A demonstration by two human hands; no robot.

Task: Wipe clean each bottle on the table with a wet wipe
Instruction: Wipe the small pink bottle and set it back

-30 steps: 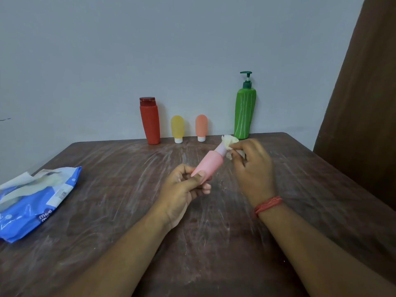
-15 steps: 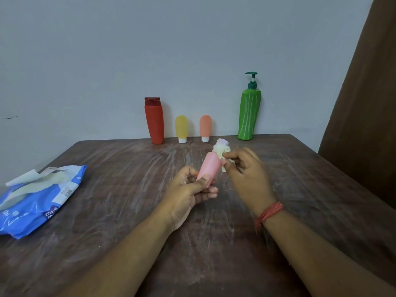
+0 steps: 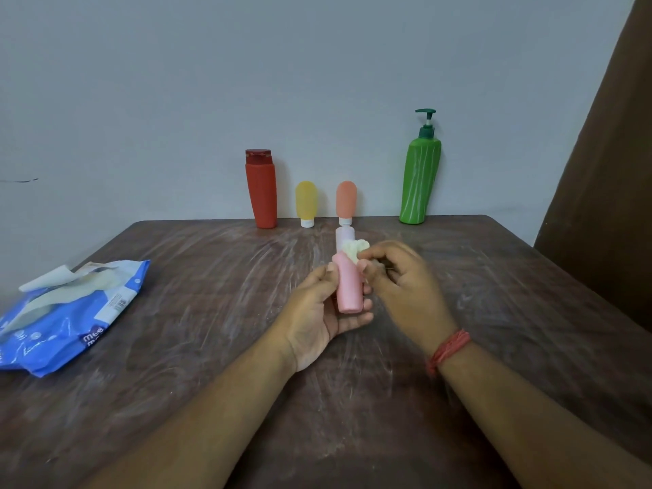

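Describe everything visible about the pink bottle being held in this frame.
The small pink squeeze bottle is smooth, matte, soft-looking plastic with a rounded-off flat base and a pale lilac cap. It is held above the wooden table, cap pointing away towards the wall. The left hand cradles and grips its body; the right hand presses a crumpled white wet wipe against its neck.

Setting: plain domestic room, likely a home. Evidence: worn, streaked brown wooden tabletop (image 3: 211, 347) against a bare pale grey wall (image 3: 247, 82); brown curtain (image 3: 607, 171) at right; toiletry bottles (image 3: 261, 188) in a row; blue wet-wipe pack (image 3: 67, 322).
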